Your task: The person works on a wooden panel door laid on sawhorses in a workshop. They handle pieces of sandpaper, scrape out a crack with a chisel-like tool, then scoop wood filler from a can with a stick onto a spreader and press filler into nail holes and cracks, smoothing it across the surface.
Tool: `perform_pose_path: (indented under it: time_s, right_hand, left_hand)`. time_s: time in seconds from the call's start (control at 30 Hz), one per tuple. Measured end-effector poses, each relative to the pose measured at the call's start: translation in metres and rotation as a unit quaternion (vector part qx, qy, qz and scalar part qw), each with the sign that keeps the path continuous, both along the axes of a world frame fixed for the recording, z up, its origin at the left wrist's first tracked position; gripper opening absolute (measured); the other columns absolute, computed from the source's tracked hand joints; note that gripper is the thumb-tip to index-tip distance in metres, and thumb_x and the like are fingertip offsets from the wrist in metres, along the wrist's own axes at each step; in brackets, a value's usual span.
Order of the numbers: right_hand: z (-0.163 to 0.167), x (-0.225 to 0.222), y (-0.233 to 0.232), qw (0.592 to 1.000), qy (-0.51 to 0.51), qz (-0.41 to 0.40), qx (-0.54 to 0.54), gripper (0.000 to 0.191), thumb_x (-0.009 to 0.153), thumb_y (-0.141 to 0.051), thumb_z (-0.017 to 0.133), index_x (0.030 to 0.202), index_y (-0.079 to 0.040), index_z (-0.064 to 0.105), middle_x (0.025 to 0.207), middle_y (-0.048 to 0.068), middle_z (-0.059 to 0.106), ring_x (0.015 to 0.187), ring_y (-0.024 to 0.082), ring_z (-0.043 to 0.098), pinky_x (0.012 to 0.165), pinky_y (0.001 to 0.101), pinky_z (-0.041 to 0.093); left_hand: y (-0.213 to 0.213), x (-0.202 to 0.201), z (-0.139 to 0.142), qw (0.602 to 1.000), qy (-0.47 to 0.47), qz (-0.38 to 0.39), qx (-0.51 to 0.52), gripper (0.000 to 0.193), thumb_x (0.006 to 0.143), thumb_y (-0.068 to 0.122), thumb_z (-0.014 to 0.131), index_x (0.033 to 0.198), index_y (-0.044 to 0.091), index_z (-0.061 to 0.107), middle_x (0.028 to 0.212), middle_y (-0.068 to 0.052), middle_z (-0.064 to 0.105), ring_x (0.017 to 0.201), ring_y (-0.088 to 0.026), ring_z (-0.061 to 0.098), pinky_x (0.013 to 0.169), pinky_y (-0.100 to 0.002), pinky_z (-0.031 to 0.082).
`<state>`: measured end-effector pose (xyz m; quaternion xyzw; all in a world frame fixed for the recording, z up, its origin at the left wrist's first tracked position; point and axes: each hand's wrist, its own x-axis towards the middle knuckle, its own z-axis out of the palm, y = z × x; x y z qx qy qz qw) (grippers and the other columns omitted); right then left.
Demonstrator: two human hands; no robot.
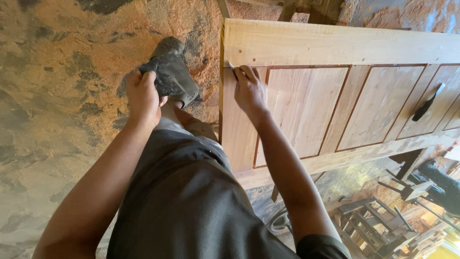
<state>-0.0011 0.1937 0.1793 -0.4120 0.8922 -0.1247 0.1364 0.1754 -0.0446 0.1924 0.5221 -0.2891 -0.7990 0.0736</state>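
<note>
Head view, right hand (249,90) pressing door (335,48)

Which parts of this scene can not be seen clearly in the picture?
Head view only:
- Under the right hand: a small pale piece at the fingertips on the wooden door; its kind is too small to tell.
- The dark crumpled thing in the left hand: partly covered by the grip, and it overlaps the shoe behind it.
- The door's right end: cut off by the picture edge.
- The dark tool on the door: too small to name.
</note>
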Motion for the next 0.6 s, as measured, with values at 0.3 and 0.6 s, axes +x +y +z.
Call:
perform_pose_path:
  time_s: [0.3,0.6]
  right_hand:
    - [-0.011,0.024,-0.013,0.998,0.036,-0.003,0.046,0.039,0.078,0.008,0.065,0.115,0.0,0.075,0.117,0.008,0.069,0.11,0.027,0.065,0.077,0.04,0.059]
    - [0.028,0.02,0.013,0.985,-0.119,0.027,0.124,0.035,0.094,0.004,0.053,0.113,-0.011,0.079,0.12,0.006,0.074,0.113,0.021,0.067,0.098,0.0389,0.053]
  left_hand:
    - [0.018,-0.013,-0.017,0.999,0.002,-0.035,0.0,0.008,0.1,0.008,0.049,0.094,0.009,0.054,0.073,-0.006,0.059,0.046,-0.015,0.055,0.035,-0.031,0.035]
    - [0.039,0.01,-0.011,0.999,-0.023,-0.031,-0.017,0.018,0.101,0.01,0.052,0.084,0.009,0.045,0.067,-0.002,0.046,0.042,-0.014,0.044,0.032,-0.031,0.035]
